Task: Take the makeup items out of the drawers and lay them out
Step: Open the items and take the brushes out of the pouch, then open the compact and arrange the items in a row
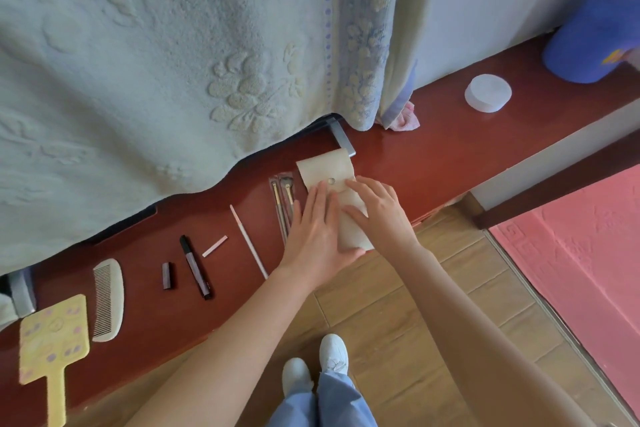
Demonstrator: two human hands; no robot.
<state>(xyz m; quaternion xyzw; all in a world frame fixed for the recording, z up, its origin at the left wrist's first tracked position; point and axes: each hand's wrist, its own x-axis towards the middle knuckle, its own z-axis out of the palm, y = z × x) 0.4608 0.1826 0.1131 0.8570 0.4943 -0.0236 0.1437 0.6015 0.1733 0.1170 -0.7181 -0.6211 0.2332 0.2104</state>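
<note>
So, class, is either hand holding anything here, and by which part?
Nothing is gripped. The left hand and right hand both press flat, fingers straight, on the beige pouch, over its lower half below the snap.

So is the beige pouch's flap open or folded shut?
Folded shut: the flap lies over the beige pouch. Left hand and right hand press it flat. Snap fastened: cannot tell.

On the desk (415, 156), your left hand (317, 229) and right hand (375, 210) lie on the pouch (329, 172), with the brushes (282, 204) just at its nine o'clock. Toward eight o'clock follow the long stick (248, 241), short stick (214, 246), pen (195, 267), tube (167, 276), comb (107, 300) and mirror (52, 336); the jar (487, 93) sits well off at two o'clock.
</note>
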